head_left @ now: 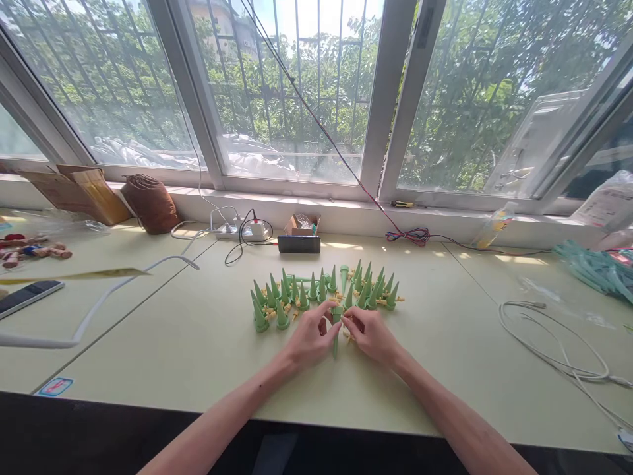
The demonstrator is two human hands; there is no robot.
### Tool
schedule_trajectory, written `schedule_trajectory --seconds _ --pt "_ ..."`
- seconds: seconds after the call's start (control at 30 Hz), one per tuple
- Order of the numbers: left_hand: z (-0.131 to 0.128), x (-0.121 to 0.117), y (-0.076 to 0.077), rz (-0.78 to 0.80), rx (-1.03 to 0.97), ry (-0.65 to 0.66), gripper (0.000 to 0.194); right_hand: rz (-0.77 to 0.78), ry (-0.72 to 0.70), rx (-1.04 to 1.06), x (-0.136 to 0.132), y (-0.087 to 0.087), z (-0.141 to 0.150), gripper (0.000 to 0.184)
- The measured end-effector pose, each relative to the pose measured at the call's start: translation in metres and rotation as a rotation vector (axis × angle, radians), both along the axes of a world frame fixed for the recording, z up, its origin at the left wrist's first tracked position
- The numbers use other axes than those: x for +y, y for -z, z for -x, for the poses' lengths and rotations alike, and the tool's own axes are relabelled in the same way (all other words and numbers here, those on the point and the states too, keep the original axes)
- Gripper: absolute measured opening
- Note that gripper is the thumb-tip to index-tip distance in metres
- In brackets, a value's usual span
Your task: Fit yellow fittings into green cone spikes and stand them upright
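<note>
My left hand (316,330) is closed round a green plastic spike (335,348), whose tip points down towards me. The fingers of my right hand (368,333) are pinched together against the side of this spike near its collar. What they pinch is too small to make out. Just beyond my hands, several more green plastic spikes (282,316) stand tip up on their round collars. Small yellow valve-like pieces (399,299) stick out from some of them, and others lie among them. One green spike (344,277) behind the middle stands collar up.
A black phone (299,245) leans before a small cardboard box (305,224). Beside it are a power strip (254,229) and cables. Left lie another phone (30,297) and a white strip (113,290); right, a coiled cable (554,343) and a green plastic bag (598,267) on the table (198,369).
</note>
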State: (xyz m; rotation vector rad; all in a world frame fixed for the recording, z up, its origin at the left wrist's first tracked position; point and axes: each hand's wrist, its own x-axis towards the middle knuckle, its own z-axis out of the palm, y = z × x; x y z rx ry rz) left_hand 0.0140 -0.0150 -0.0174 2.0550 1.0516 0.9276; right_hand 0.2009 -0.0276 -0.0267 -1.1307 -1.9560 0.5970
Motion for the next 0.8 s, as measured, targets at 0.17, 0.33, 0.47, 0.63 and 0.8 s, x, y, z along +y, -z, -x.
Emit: schedule_trajectory --seconds 0.17,0.33,0.47,0.63,0.8 --pt "-0.0001 -0.0004 -0.0002 0.004 -0.004 0.001 0.026 0.002 0.0 0.003 0.0008 0.0007 0.0002 0.019" --pt "-0.0002 -0.0005 -0.0009 0.006 0.0 0.004 0.026 -0.002 -0.001 0.003 0.0007 0.0021 -0.0003 0.019" --pt "-0.0001 -0.0005 -0.0009 0.006 -0.005 0.004 0.025 0.0 -0.002 0.002 0.0 0.002 -0.0002 0.019" --pt "-0.0001 -0.001 -0.0021 -0.001 -0.002 0.004 0.025 0.005 -0.001 -0.003 0.0003 0.0004 0.0001 0.018" --pt "-0.0004 -0.0005 -0.0013 -0.013 -0.004 0.001 0.026 0.005 0.0 -0.004 -0.0001 -0.0007 -0.0002 0.019"
